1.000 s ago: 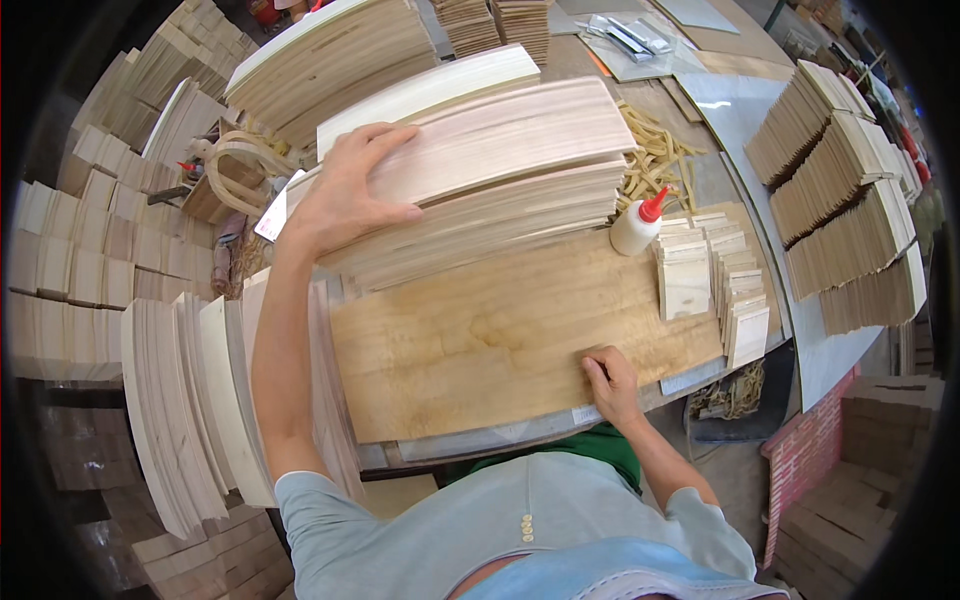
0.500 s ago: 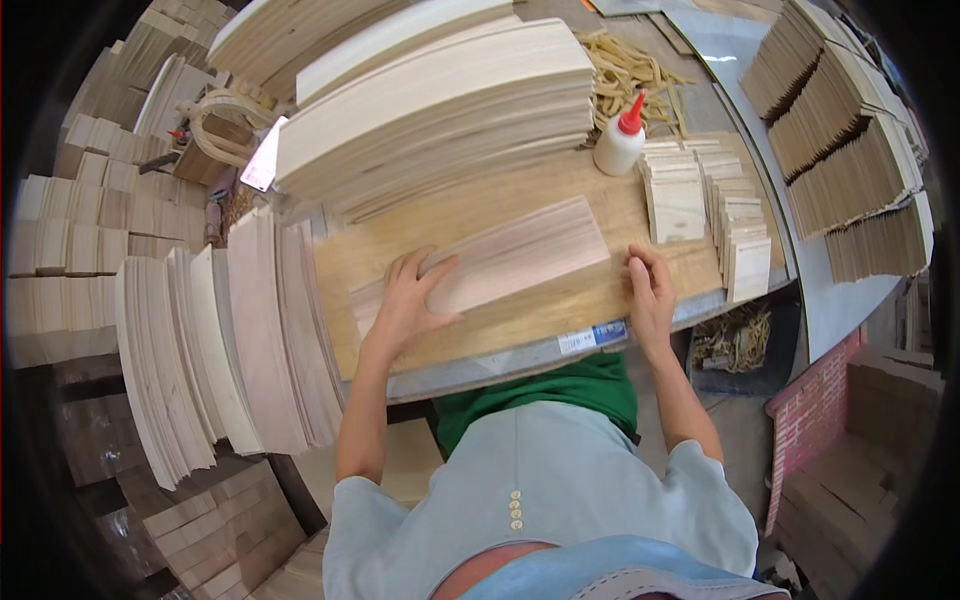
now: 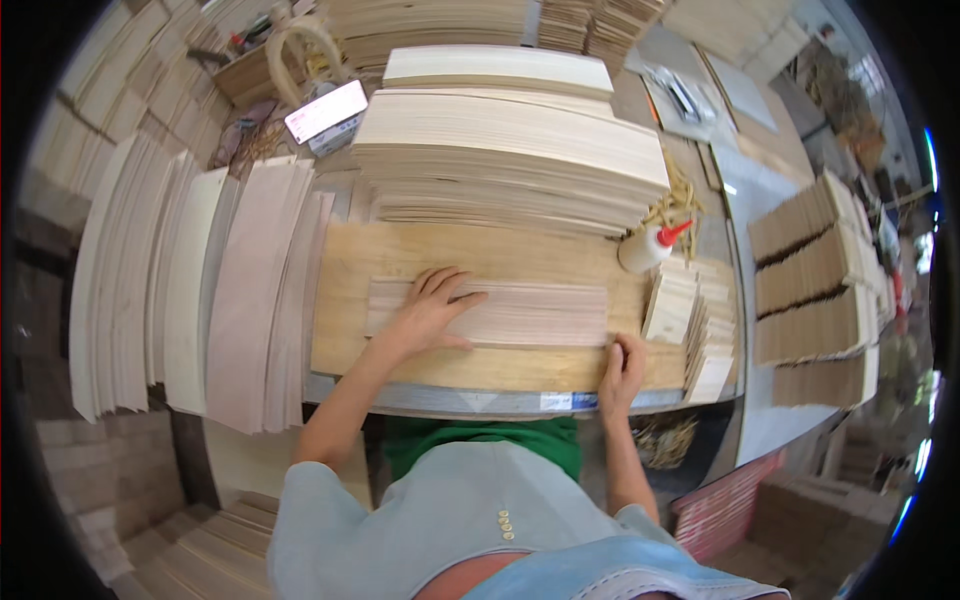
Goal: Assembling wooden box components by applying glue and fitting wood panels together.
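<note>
A narrow wooden board (image 3: 545, 312) lies flat on the light wooden worktop (image 3: 470, 368). My left hand (image 3: 430, 315) rests on the board's left part, fingers spread and thumb apart. Beside the board's near right corner is my right hand (image 3: 622, 370), its fingers curled in and pressed together; whether anything small is between them is hidden. A white squeeze bottle with a red nozzle (image 3: 645, 248) stands beyond the right hand. Short wooden pieces (image 3: 672, 300) stand in rows to the right of the board.
Behind the board rises a tall stack of long boards (image 3: 510, 165). More boards (image 3: 255, 290) stand on edge at the left. A lit phone (image 3: 327, 110) leans at the back left. Thin wood strips (image 3: 683, 195) lie behind the bottle, and stacked panels (image 3: 815, 325) line the right.
My view has swung, so the worktop appears straighter and lower. The board now sits roughly parallel to the front edge, and my right hand is closer to its right end.
</note>
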Action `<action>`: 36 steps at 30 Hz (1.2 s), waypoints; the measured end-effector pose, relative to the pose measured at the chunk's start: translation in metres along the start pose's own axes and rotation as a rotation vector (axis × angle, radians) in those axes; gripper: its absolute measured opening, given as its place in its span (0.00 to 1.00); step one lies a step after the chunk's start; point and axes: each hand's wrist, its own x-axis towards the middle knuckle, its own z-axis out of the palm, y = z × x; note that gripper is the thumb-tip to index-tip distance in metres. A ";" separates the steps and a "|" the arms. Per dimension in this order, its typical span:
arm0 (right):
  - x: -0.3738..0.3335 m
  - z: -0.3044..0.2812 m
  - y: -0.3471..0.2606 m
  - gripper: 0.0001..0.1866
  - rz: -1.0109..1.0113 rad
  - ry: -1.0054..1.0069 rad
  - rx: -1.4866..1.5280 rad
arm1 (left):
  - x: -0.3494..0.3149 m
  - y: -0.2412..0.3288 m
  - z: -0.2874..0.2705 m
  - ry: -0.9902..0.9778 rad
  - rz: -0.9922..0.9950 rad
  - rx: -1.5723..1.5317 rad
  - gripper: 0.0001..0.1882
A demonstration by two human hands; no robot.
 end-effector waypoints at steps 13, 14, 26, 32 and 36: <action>0.010 0.000 -0.002 0.10 0.055 -0.017 0.051 | 0.017 -0.018 -0.005 0.010 0.021 -0.089 0.38; 0.011 -0.001 -0.003 0.10 0.060 -0.005 0.050 | 0.021 -0.020 -0.007 -0.002 0.002 -0.085 0.39; 0.143 -0.036 -0.095 0.23 -0.401 -0.026 -0.042 | 0.040 -0.004 -0.116 0.412 0.018 0.140 0.46; 0.263 -0.017 -0.146 0.49 -0.601 -0.427 -0.414 | 0.097 -0.042 -0.197 0.178 -0.131 0.366 0.53; 0.308 0.007 -0.132 0.57 -0.568 -0.684 -0.680 | 0.123 -0.060 -0.206 -0.006 -0.206 0.357 0.52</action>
